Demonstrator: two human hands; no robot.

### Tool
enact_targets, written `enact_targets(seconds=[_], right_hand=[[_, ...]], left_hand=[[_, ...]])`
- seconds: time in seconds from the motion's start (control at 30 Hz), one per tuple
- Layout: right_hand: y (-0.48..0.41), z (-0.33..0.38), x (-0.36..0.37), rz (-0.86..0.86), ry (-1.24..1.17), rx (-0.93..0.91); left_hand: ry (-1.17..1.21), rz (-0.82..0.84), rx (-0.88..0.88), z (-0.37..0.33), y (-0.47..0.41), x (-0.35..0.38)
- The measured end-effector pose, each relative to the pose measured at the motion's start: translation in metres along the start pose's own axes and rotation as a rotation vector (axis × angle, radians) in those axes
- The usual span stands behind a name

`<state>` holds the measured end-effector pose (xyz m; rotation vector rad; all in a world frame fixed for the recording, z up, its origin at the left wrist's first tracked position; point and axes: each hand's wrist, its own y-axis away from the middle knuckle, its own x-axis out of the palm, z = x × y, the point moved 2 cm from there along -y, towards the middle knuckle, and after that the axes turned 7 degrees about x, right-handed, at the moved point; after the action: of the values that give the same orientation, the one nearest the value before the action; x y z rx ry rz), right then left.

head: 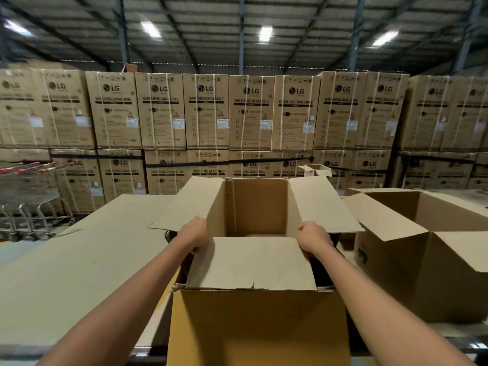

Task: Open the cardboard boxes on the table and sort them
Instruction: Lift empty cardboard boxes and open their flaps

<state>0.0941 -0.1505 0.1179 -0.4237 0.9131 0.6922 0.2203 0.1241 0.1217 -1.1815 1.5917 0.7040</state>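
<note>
An open cardboard box [257, 326] stands right in front of me, its side flaps spread out left and right and its inside bare as far as I can see. My left hand [194, 232] grips the left top corner of the near flap [250, 262], fingers curled over its edge. At the flap's right top corner my right hand [314, 237] grips the same way. The flap tilts inward over the opening. A second open box [433, 260] sits to the right on the table.
A flat cardboard sheet [79, 260] covers the table on the left. Behind stands a wall of stacked washing machine cartons [206, 112]. Shopping trolleys [31, 196] are parked at the far left. A small open box [315, 169] sits further back.
</note>
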Motion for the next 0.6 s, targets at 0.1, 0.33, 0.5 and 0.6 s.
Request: enact_targets(seconds=[0.1, 0.33, 0.5, 0.6], right_hand=[[-0.006, 0.004, -0.016, -0.061, 0.170, -0.045], [-0.034, 0.032, -0.033, -0.181, 0.227, -0.266], [-0.091, 0.040, -0.009, -0.081, 0.175, -0.346], [-0.144, 0.049, 0.012, -0.026, 0.187, -0.312]], left_hand=[[-0.212, 0.074, 0.022, -0.015, -0.002, -0.019], [-0.349, -0.079, 0.211, -0.033, -0.063, -0.034], [-0.261, -0.053, 0.251, -0.033, -0.138, -0.018], [-0.200, -0.087, 0.238, -0.027, -0.192, -0.002]])
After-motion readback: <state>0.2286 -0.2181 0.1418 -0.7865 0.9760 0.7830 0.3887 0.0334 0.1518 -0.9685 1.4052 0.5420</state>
